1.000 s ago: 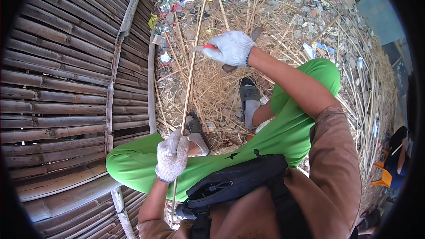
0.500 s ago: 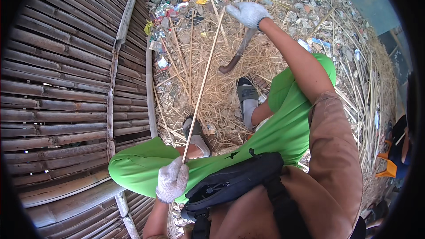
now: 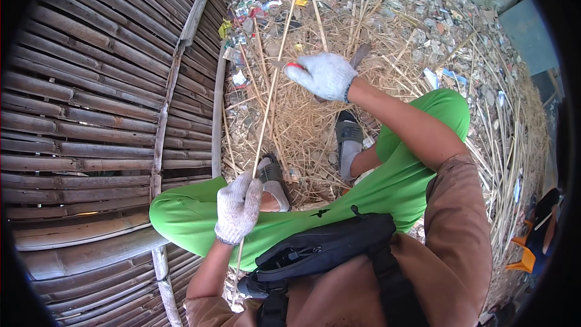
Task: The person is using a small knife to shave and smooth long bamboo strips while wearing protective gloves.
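Note:
A long, thin bamboo strip [image 3: 266,118] runs slantwise from beside my lap up toward the littered ground ahead. My left hand [image 3: 238,206], in a whitish knit glove, is closed round its lower part above my left thigh. Farther out, my gloved right hand [image 3: 324,75] grips a small knife [image 3: 290,65] with a red part at the fingers. Its short blade points left and meets or crosses the strip; whether it cuts in cannot be made out. Behind the right hand lies a large curved blade tool [image 3: 361,54], partly covered by that hand.
A slatted bamboo wall [image 3: 97,121] stands close on my left. Pale shavings [image 3: 308,145] and litter cover the ground round my sandalled feet. Long bamboo strips [image 3: 490,145] lie at the right. A black bag [image 3: 327,239] sits across my lap; something orange [image 3: 523,257] is at far right.
My right hand has come down and nearer along the strip, and the knife's red part and blade now show. The left hand still grips the lower part. The view has shifted slightly.

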The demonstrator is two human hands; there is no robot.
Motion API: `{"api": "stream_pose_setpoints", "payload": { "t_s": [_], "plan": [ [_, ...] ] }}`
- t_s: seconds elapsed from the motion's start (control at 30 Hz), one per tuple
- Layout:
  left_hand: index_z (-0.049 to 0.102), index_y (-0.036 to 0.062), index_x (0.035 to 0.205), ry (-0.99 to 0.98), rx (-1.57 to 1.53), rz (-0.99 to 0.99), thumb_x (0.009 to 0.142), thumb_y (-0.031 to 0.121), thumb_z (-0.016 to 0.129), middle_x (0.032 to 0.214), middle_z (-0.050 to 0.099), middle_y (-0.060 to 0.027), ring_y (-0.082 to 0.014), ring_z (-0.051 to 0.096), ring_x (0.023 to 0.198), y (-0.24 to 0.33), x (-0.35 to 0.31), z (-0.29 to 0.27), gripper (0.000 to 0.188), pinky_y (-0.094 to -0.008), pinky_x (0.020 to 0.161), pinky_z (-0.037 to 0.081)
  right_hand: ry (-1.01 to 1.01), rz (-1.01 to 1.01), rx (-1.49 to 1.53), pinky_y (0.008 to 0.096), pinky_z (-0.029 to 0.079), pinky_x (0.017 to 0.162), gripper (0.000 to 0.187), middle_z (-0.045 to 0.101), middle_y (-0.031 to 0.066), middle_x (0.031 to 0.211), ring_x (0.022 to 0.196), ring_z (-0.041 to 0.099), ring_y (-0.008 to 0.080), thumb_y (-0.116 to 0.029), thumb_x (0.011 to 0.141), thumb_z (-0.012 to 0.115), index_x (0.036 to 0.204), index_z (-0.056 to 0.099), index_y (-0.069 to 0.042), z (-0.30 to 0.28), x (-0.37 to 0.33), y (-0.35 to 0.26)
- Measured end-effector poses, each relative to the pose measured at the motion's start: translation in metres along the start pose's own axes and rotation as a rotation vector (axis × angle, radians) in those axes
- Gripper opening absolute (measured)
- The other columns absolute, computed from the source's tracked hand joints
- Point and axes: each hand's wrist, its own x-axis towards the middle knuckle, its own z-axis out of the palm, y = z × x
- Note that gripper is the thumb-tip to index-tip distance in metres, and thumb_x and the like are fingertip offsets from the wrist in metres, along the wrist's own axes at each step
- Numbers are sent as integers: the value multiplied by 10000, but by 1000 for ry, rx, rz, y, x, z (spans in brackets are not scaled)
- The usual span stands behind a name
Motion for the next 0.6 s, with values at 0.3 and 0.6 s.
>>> {"api": "stream_pose_setpoints", "payload": {
  "t_s": [0.3, 0.6],
  "plan": [
    [688, -10, 1121, 77, 113, 74, 1067, 134, 640, 721, 615, -214, -408, 643, 608, -3, 20, 12, 161, -429, 582, 517, -159, -275, 22, 556, 591, 665, 538, 722, 184, 747, 721, 747, 405, -622, 1057, 547, 915, 723, -133, 20, -50, -66],
    [678, -24, 1136, 90, 127, 92, 1049, 84, 658, 698, 625, -196, -365, 658, 592, 2, 19, 7, 140, -416, 570, 520, -102, -301, -89, 551, 582, 599, 520, 706, 151, 716, 697, 749, 382, -631, 1043, 568, 884, 707, -156, 10, -38, -57]
  ]
}}
